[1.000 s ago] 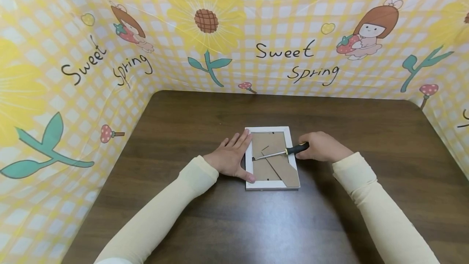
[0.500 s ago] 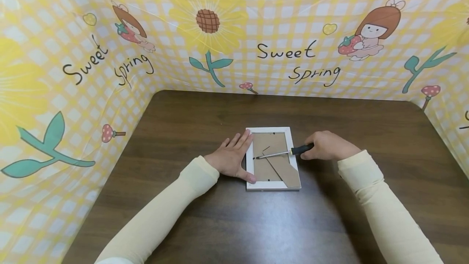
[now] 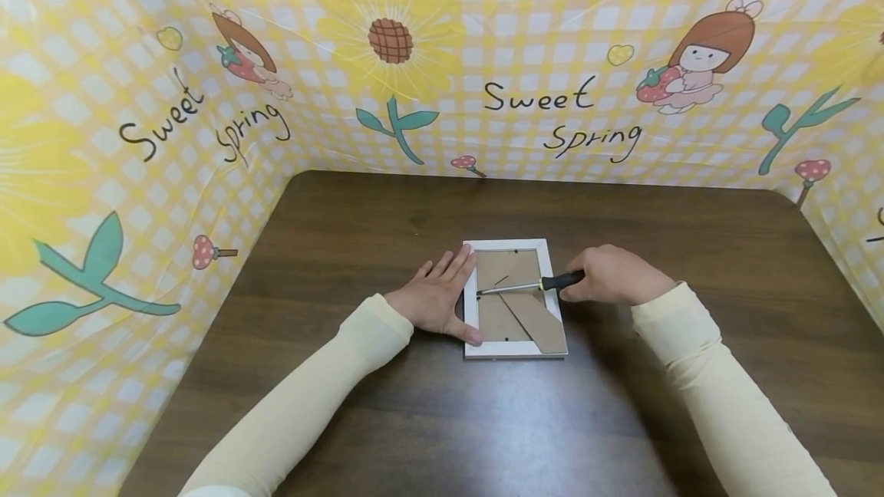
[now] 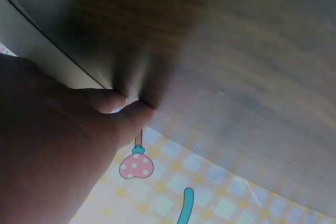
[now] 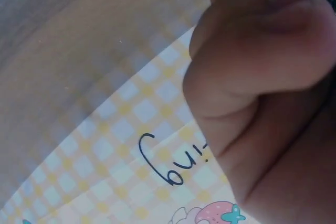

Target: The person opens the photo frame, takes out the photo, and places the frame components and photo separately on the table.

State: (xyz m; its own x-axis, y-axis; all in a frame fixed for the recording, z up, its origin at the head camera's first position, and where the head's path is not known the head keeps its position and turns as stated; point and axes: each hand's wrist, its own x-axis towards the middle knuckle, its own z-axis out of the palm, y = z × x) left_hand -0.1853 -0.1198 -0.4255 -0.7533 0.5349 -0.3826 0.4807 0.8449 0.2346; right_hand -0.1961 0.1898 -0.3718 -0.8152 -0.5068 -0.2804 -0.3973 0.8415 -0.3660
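Head view puts the bench (image 3: 387, 420) beneath all our work, with the white picture frame (image 3: 504, 348) lying flat on it, back side up, between our 2 hands. Its brown backing board (image 3: 496, 320) faces us. Our left hand (image 3: 435, 299) lies along the frame's left edge, fingers straight and spread, thumb over the lower left corner; we do well to press evenly there, since so light a frame could slide. Our right hand (image 3: 611, 274) has its fingers curled round the handle of the screwdriver (image 3: 562, 281), whose shaft crosses the board at a low angle. We make out 3 small dark tabs (image 3: 479, 296), and the tip sits at the left 1, though we cannot tell whether it touches. We judge the step to be working that tab: short, gentle pushes, tip seated first, serve us best, because the shaft points towards our left palm and a slip would run that way.
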